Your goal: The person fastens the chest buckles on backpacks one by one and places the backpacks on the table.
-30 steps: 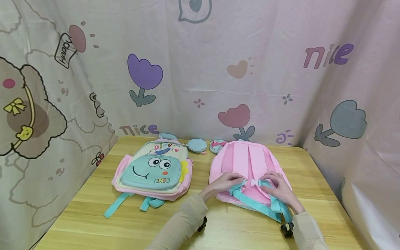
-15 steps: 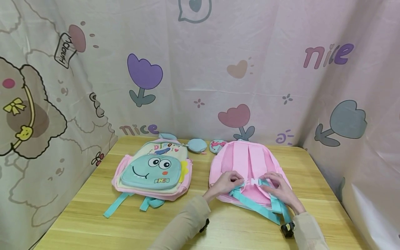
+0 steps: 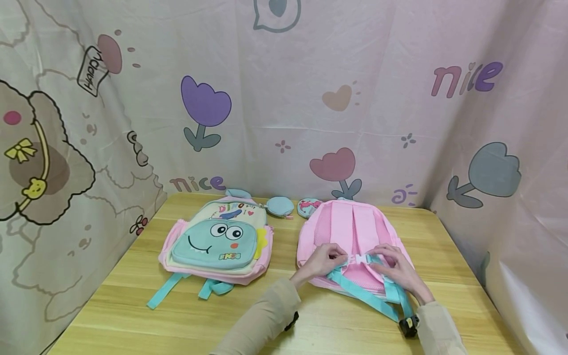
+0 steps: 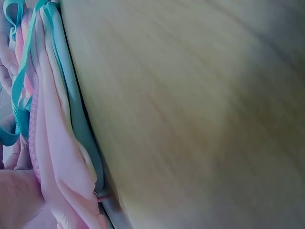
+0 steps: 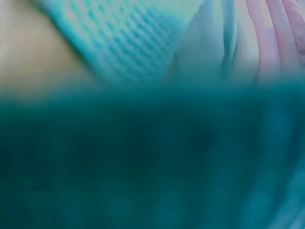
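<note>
A pink backpack (image 3: 342, 223) lies on the table, its padded straps facing up. Over its lower middle, my left hand (image 3: 320, 262) pinches one half of a pale buckle (image 3: 351, 259) near its teal webbing (image 3: 361, 295). From the other side, my right hand (image 3: 401, 270) grips the other half, a white buckle piece (image 3: 361, 258) on a teal strap. The two halves meet or nearly meet; whether they are locked cannot be seen. In the left wrist view, part of a hand (image 4: 19, 195) shows beside the pink bag's side (image 4: 57, 157). Blurred teal webbing (image 5: 143, 157) fills most of the right wrist view.
A dinosaur-face backpack (image 3: 213, 246) lies front up on the left of the wooden table (image 3: 146, 276). Two small round pouches, one light blue (image 3: 280, 206) and one patterned (image 3: 308, 207), sit at the back. A printed curtain (image 3: 275, 98) encloses the table.
My left hand has shifted slightly right, bringing its buckle half up to the other one. The right hand stays in nearly the same place. Both backpacks keep their positions.
</note>
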A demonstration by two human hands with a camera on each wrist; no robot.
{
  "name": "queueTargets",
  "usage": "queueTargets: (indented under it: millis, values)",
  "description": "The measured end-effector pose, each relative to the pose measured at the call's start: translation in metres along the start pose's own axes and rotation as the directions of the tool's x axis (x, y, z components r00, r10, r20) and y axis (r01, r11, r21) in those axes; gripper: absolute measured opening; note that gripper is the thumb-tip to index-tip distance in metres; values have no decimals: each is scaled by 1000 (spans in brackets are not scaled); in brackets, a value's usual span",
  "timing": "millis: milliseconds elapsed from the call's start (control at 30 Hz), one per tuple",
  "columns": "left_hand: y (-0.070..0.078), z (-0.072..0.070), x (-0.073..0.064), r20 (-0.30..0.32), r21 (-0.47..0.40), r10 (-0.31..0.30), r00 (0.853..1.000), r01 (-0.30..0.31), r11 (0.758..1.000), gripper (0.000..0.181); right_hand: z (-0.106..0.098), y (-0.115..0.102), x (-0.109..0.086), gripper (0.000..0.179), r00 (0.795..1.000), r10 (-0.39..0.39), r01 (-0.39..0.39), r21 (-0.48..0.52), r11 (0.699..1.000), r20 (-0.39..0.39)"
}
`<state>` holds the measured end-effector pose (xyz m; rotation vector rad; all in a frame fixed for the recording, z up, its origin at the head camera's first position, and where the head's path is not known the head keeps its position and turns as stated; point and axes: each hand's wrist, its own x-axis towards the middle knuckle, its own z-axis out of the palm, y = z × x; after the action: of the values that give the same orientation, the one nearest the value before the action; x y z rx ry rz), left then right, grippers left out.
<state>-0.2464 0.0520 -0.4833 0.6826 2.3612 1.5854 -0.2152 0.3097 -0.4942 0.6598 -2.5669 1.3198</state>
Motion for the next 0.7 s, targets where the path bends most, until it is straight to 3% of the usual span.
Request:
queueTargets:
  millis: [467,700]
  values:
    - [1,0,-2,29,-38,-14,999,15,999,15,2,-5,-2,25,1000,14,-15,-41,999,-20]
    - [0,0,-1,38,-26,-18,999,19,999,14,3,-6,-1,23,999,29,-29,2,1000,-28]
